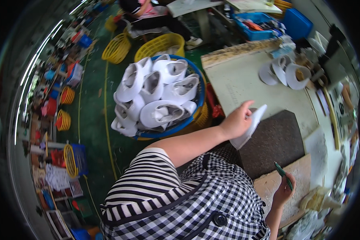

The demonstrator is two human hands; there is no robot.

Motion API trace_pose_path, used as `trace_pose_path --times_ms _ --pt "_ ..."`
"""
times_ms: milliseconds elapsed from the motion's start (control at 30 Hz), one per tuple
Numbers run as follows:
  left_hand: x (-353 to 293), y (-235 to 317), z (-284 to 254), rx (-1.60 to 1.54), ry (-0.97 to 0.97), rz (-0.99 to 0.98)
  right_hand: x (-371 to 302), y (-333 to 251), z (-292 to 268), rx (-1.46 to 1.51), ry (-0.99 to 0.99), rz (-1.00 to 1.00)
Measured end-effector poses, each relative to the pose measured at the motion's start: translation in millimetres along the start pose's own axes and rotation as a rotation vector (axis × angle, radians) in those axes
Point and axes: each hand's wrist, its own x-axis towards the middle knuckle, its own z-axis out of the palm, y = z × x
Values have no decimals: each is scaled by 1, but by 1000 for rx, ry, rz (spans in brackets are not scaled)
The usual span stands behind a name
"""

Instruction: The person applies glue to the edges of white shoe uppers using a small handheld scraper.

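My left hand [237,121] is closed around a white shoe upper [250,130], seen nearly edge-on over the near side of the worktable. In my right hand [283,192] is a slim green pen-like tool [280,169], its narrow tip pointing up and away from me. Below and between the hands lies a dark brown board [274,138] on the table. To my left stands a blue-rimmed basket [203,90] heaped with white shoe uppers [150,86]. My left forearm passes just in front of it.
More white shoe uppers [286,74] stand at the table's far right. A tan board [304,172] lies beside the dark one. Yellow baskets [117,49] and a seated person [148,16] are beyond the heap. A blue bin [256,34] holds scraps. Crumpled plastic [306,224] lies at the lower right.
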Motion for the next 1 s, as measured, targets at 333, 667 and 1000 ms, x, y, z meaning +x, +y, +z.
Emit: trace_pose_path --times_ms 333,667,1000 --pt "20 -41 -232 -158 579 -254 36 -35 65 71 -190 -72" --pt "85 -122 -262 828 679 -51 38 -38 65 212 -49 201" --pt "162 -34 -176 972 188 348 27 -37 63 293 235 304"
